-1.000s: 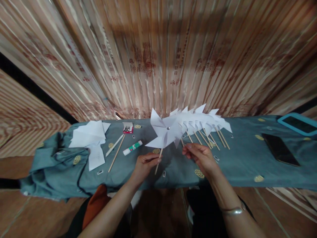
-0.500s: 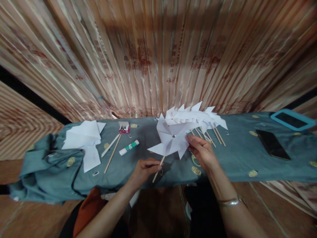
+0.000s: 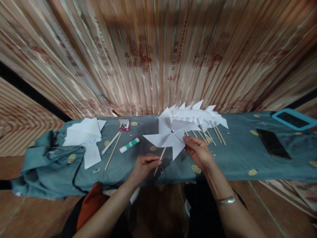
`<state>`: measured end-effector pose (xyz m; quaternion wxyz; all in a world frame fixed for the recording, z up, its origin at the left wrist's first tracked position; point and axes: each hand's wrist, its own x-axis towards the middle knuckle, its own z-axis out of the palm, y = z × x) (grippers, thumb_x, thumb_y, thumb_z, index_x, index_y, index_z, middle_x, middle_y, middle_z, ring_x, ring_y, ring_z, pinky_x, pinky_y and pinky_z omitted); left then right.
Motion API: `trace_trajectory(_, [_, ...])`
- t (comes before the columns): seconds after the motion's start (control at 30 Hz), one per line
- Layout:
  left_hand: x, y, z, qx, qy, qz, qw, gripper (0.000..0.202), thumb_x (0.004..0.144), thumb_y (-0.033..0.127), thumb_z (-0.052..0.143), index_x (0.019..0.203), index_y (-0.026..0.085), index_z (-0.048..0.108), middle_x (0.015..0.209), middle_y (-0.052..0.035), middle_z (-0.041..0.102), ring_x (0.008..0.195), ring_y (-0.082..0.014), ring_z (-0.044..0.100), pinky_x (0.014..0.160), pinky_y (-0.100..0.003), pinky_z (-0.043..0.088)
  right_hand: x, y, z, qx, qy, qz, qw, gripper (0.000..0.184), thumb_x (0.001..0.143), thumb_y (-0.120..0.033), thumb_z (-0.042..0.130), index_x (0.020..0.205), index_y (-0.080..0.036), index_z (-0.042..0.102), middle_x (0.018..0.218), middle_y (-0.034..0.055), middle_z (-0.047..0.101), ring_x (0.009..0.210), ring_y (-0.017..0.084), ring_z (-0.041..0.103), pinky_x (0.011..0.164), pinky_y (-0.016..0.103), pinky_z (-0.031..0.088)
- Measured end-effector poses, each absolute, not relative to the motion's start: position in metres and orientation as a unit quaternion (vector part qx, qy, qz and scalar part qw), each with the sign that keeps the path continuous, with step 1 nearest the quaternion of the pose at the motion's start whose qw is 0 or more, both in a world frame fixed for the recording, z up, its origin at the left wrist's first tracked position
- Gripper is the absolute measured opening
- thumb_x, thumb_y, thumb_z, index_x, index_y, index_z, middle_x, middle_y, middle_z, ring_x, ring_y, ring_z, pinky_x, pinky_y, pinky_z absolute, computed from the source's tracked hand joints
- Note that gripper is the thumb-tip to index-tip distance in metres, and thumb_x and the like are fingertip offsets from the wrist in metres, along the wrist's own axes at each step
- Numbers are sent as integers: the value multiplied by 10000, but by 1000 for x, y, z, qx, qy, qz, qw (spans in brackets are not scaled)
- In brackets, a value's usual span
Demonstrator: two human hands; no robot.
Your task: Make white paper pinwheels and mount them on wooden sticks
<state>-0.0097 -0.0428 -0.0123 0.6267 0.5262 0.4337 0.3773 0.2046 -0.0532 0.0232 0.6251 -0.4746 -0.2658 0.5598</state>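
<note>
A white paper pinwheel (image 3: 165, 138) with a shiny pin at its centre is held up above the cloth. My left hand (image 3: 146, 167) pinches its wooden stick (image 3: 162, 154) between thumb and fingers, below the blades. At the right edge of the pinwheel, my right hand (image 3: 199, 151) has thumb and fingers closed on a paper blade. Just behind lies a row of overlapping white pinwheels (image 3: 203, 115), their sticks pointing toward me.
On the grey-green cloth (image 3: 232, 165) at left lie white paper sheets (image 3: 83, 132), a glue stick (image 3: 129, 145), a small red box of pins (image 3: 124, 125), a loose wooden stick (image 3: 113, 150) and a white pencil-like rod (image 3: 110, 143). At right are a black phone (image 3: 273, 143) and a blue-framed device (image 3: 293, 119).
The held pinwheel's blades have turned, and one point now hangs straight down. My right hand has shifted slightly left; my left hand stays on the stick, a little higher.
</note>
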Motion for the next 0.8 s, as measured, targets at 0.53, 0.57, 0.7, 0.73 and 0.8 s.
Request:
trace_trajectory(0.53, [-1,-44,-19,512,435,411,616,166,591,298,807,724,200,789,706,-29,695,678,-148,600,638,-248,457,191,-53,22,-462,-251,587,616,314,464,-392,904,651,-202,739,564,-34,624,554,74,547,514,175,467])
trace_trajectory(0.57, [-1,-44,-19,510,431,414,619,165,593,294,808,730,204,789,718,-30,700,691,-149,607,652,-249,459,190,-53,21,-459,-250,589,616,308,467,-389,904,644,-200,738,561,-33,629,552,72,549,514,172,466])
trace_trajectory(0.7, [-1,-43,-20,515,425,417,617,173,602,287,807,757,211,792,729,-30,709,705,-154,614,664,-252,459,185,-53,19,-444,-247,600,618,277,495,-367,898,641,-194,737,557,-25,647,551,75,569,506,169,458])
trace_trajectory(0.73, [-1,-43,-21,518,427,414,614,181,604,286,805,767,208,793,720,-31,706,694,-154,610,656,-255,459,184,-53,18,-442,-245,603,617,274,500,-362,897,643,-191,737,562,-22,653,554,79,577,503,172,457])
trace_trajectory(0.8, [-1,-43,-20,521,429,409,614,200,604,285,803,785,200,794,725,-38,710,696,-164,612,661,-265,466,182,-53,18,-438,-238,611,615,271,502,-352,897,645,-187,737,566,-19,660,555,85,590,496,175,457])
